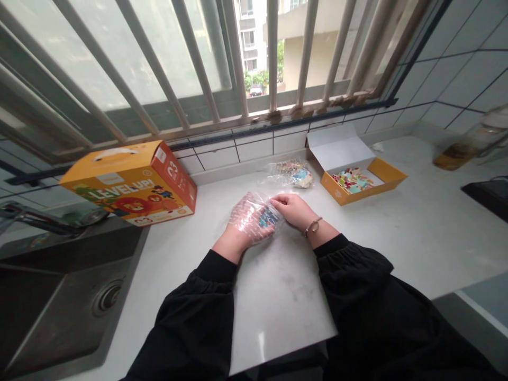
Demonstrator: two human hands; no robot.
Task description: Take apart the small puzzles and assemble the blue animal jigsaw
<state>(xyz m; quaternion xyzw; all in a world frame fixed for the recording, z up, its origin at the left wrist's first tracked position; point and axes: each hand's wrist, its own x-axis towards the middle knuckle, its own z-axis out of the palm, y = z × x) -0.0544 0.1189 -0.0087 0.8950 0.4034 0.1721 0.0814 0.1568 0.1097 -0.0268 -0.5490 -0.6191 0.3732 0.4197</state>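
Observation:
Over the middle of the counter, my left hand (246, 217) is closed around a clear plastic bag, whose film spreads across the back of the hand. Whether the hand is inside the bag or behind it, I cannot tell. Blue printed pieces (269, 217) show through the film beside the left fingers. My right hand (291, 206), with a bracelet at the wrist, pinches the right side of the plastic bag (256, 209). Just beyond the hands lies another clear bag (297, 174) of printed pieces. To its right stands an open orange box (349, 198) with colourful small pieces (353, 180) in it.
An orange carton (127, 185) marked "LEVEL UP!" stands at the left, beside a dark sink (79, 301) with a tap (43, 219). A glass jug (472, 140) of amber liquid and a black object (490, 196) are at the right. Window bars (198, 63) rise behind the counter (278, 291).

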